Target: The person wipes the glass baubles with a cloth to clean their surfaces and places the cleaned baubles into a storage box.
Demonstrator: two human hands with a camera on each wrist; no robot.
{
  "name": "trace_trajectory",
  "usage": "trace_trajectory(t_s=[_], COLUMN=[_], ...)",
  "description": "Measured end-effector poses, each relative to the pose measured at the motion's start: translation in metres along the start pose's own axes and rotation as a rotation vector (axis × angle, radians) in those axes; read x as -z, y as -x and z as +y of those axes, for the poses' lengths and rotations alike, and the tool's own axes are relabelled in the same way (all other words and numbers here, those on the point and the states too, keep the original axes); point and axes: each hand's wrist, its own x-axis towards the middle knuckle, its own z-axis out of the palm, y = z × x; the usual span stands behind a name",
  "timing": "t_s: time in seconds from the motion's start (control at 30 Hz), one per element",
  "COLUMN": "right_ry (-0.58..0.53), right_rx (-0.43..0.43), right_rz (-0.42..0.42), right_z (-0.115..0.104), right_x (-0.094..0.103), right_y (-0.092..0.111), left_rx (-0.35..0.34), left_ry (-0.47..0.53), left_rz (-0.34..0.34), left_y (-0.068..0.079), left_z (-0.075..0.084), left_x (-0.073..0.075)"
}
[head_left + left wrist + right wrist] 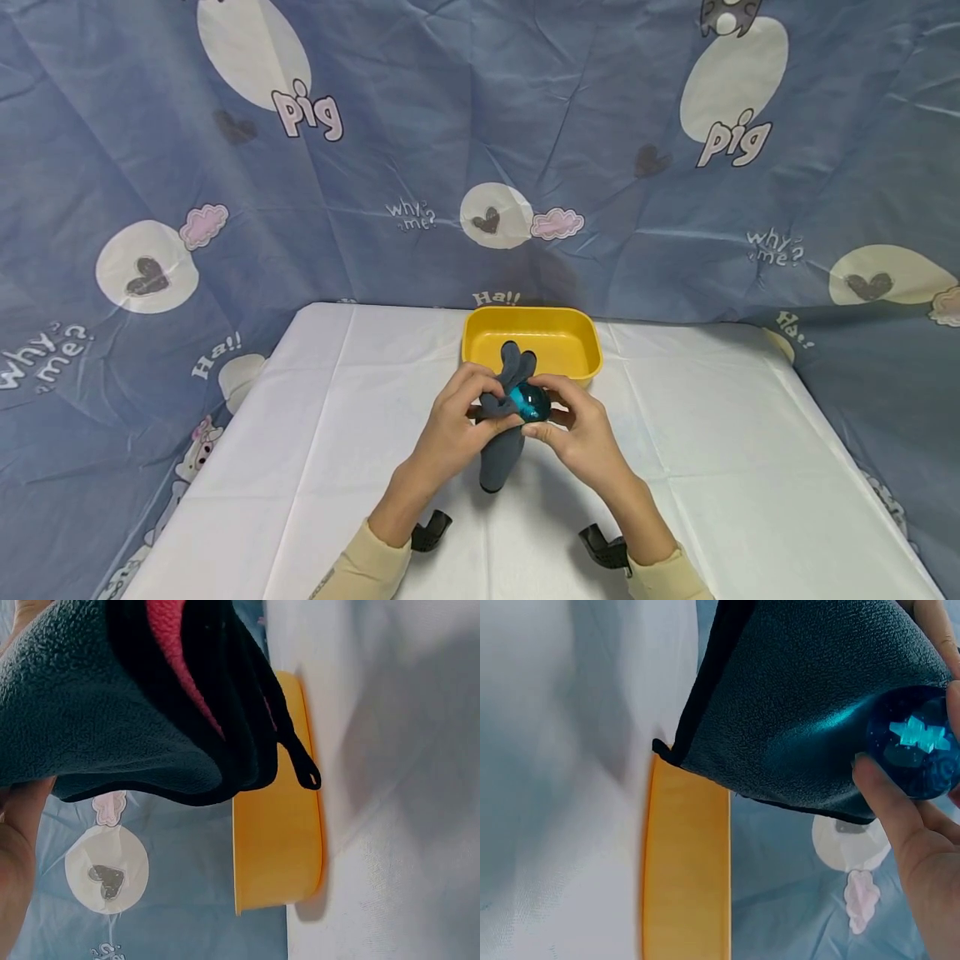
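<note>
I have both hands working together above the bench [360,417], in front of the yellow tub [570,343]. My left hand [453,417] pinches a bunched dark grey cloth [501,457] between thumb and fingers, and one end of it hangs down toward me while two folded tips point up in front of the tub. My right hand [583,429] holds a shiny, see-through blue ball [534,403], thumb below and fingers above, pressed up against the cloth. On the right wrist camera I see pale crystal-like shapes in the ball and a blue-green glow on the fabric beside it. The left wrist camera gives me the cloth's black edging, a pink strip [166,634] among the folds and a small black loop [307,771] at one corner. Black brackets [603,548] sit at both wrists, next to beige sleeves [375,558]. Behind the bench I see a blue printed curtain [420,125].
</note>
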Motion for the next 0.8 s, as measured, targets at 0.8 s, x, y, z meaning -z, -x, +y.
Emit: trace_trajectory(t_s=[0.8], right_ry=[-0.055], right_rx=[-0.091], right_rz=[-0.010], right_z=[0.000], right_x=[0.004], right_y=[0.000], left_rx=[-0.189], left_ry=[-0.076], left_rz=[0.006], left_y=[0.000], left_z=[0.000], left_x=[-0.001])
